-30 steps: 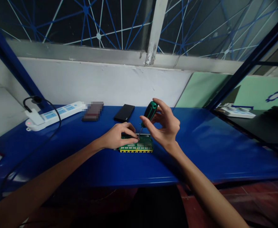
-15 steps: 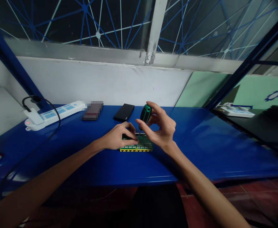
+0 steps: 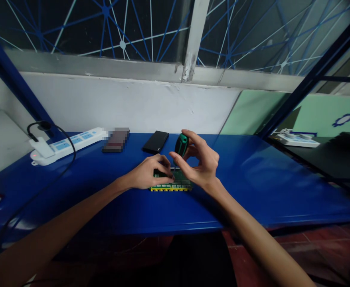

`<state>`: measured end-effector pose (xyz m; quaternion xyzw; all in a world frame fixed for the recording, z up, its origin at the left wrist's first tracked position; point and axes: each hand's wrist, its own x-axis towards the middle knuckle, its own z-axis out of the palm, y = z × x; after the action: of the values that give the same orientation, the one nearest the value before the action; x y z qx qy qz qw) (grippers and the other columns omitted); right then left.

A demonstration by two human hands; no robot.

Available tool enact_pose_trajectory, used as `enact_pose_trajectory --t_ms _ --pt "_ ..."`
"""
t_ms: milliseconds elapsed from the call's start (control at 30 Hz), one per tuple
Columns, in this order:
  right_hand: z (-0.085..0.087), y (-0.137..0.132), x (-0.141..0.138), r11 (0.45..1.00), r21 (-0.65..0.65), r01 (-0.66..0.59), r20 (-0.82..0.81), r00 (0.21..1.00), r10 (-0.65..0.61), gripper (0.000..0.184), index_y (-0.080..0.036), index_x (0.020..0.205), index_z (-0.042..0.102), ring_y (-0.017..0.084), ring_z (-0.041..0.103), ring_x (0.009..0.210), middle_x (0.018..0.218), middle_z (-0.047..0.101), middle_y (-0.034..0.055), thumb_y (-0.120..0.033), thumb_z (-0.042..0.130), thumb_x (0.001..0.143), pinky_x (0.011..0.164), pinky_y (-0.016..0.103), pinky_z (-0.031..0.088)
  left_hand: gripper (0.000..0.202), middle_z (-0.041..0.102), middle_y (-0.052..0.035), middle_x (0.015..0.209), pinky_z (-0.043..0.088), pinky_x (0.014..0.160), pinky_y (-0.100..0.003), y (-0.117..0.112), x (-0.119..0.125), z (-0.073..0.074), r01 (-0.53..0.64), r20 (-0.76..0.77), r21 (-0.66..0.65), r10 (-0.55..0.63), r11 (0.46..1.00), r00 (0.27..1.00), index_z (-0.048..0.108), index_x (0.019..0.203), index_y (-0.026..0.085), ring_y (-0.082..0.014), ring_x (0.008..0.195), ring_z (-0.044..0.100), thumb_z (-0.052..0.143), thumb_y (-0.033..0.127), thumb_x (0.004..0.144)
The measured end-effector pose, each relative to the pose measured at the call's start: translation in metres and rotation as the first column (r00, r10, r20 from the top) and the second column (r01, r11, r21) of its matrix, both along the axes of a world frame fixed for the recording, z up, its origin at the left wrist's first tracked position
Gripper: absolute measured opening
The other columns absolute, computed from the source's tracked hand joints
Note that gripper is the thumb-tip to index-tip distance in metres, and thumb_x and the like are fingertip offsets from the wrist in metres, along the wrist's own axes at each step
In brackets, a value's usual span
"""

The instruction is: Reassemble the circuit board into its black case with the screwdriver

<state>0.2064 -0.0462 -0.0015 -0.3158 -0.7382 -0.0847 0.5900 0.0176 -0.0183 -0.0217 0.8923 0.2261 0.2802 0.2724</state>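
A green circuit board (image 3: pixel 175 185) with a yellow front edge lies flat on the blue table (image 3: pixel 267 179). My left hand (image 3: pixel 147 173) rests on the board's left part, fingers curled and pressing it down. My right hand (image 3: pixel 198 163) pinches the green and black handle of a small screwdriver (image 3: pixel 180 145), held nearly upright with its thin shaft pointing down at the board beside my left fingertips. The screwdriver's tip is hidden between my fingers.
A white power strip (image 3: pixel 64 145) with a plugged-in black cable (image 3: pixel 43 125) lies at the back left. A blurred dark object (image 3: pixel 116 140) and a black phone-like slab (image 3: pixel 156 142) lie behind the board. A dark shelf with a white item (image 3: pixel 297 140) stands at the right.
My right hand has brought the screwdriver left and down, from a tilted pose to nearly upright over the board. My left hand has stayed on the board.
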Motion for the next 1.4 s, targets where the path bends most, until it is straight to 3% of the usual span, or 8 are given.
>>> enact_pose_trajectory --t_ms 167,333,567,833,1100,1167,1300,1400 --pt "0.0026 -0.0030 -0.0012 0.999 0.019 -0.037 0.019 0.999 0.036 0.046 -0.021 0.130 0.050 0.011 0.056 0.055 0.085 0.060 0.0020 -0.020 0.056 0.084 0.052 0.027 0.052 0.013 0.061 -0.0047 0.097 0.048 0.087 -0.036 0.0008 0.0013 -0.0016 -0.013 0.042 -0.030 0.014 0.999 0.999 0.075 0.085 0.021 -0.0180 0.093 0.059 0.071 0.033 0.081" --pt "0.0012 -0.0016 -0.0023 1.000 0.007 0.005 0.017 1.000 -0.005 0.052 -0.021 0.132 0.048 0.010 0.051 0.052 0.087 0.061 0.0027 -0.023 0.061 0.081 0.049 0.027 0.049 0.012 0.062 -0.0066 0.104 0.048 0.089 -0.036 0.0006 0.0028 -0.0018 0.016 0.044 -0.024 -0.015 1.000 0.999 0.075 0.086 0.020 -0.0193 0.098 0.059 0.069 0.030 0.083" --pt "0.0041 -0.0050 -0.0048 0.995 -0.077 -0.062 0.077 0.995 0.068 0.055 -0.023 0.141 0.036 0.010 0.059 0.060 0.114 0.062 0.0080 -0.022 0.049 0.088 0.058 0.027 0.055 0.011 0.065 -0.0063 0.099 0.048 0.088 -0.035 -0.0002 0.0027 0.0002 0.018 0.000 0.000 -0.018 1.000 1.000 0.076 0.086 0.020 -0.0186 0.094 0.060 0.067 0.027 0.084" --pt "-0.0003 -0.0018 -0.0054 0.999 -0.020 0.048 0.078 0.996 -0.046 0.059 -0.025 0.137 0.043 0.009 0.053 0.052 0.110 0.062 0.0075 -0.029 0.062 0.081 0.050 0.028 0.051 0.014 0.066 -0.0057 0.094 0.048 0.085 -0.035 -0.0028 0.0039 -0.0018 -0.014 0.046 0.029 0.013 0.999 0.999 0.075 0.086 0.019 -0.0192 0.093 0.060 0.072 0.031 0.080" --pt "0.0021 -0.0061 -0.0048 0.995 -0.085 -0.042 0.157 0.986 0.055 0.063 -0.025 0.147 0.024 0.016 0.065 0.075 0.126 0.060 0.0098 -0.025 0.047 0.089 0.060 0.029 0.057 0.017 0.064 -0.0054 0.093 0.048 0.084 -0.035 -0.0019 0.0052 -0.0001 0.010 0.033 -0.042 -0.009 0.999 0.999 0.075 0.083 0.019 -0.0183 0.091 0.060 0.066 0.034 0.085" --pt "0.0011 -0.0061 -0.0056 0.995 -0.093 -0.039 0.148 0.988 0.053 0.063 -0.026 0.148 0.023 0.015 0.065 0.072 0.131 0.057 0.0104 -0.025 0.047 0.089 0.060 0.028 0.057 0.018 0.064 -0.0060 0.094 0.048 0.084 -0.035 -0.0024 0.0048 0.0010 0.012 0.020 -0.044 -0.011 0.999 1.000 0.075 0.083 0.019 -0.0185 0.091 0.060 0.065 0.034 0.086" --pt "-0.0016 -0.0041 -0.0075 0.996 -0.084 0.005 0.095 0.995 0.003 0.064 -0.026 0.145 0.028 0.010 0.056 0.052 0.119 0.061 0.0094 -0.029 0.055 0.087 0.052 0.028 0.055 0.016 0.066 -0.0063 0.094 0.048 0.085 -0.034 -0.0027 0.0039 -0.0006 0.000 0.040 -0.014 0.001 1.000 0.999 0.074 0.085 0.018 -0.0189 0.093 0.061 0.068 0.032 0.084" --pt "-0.0025 -0.0027 -0.0083 0.997 -0.067 0.023 0.078 0.997 -0.018 0.063 -0.026 0.142 0.033 0.009 0.052 0.048 0.106 0.064 0.0065 -0.030 0.059 0.085 0.048 0.028 0.053 0.013 0.068 -0.0045 0.091 0.049 0.083 -0.033 -0.0019 0.0035 -0.0027 -0.030 0.076 -0.005 0.030 1.000 0.997 0.074 0.085 0.018 -0.0177 0.088 0.062 0.072 0.030 0.080"
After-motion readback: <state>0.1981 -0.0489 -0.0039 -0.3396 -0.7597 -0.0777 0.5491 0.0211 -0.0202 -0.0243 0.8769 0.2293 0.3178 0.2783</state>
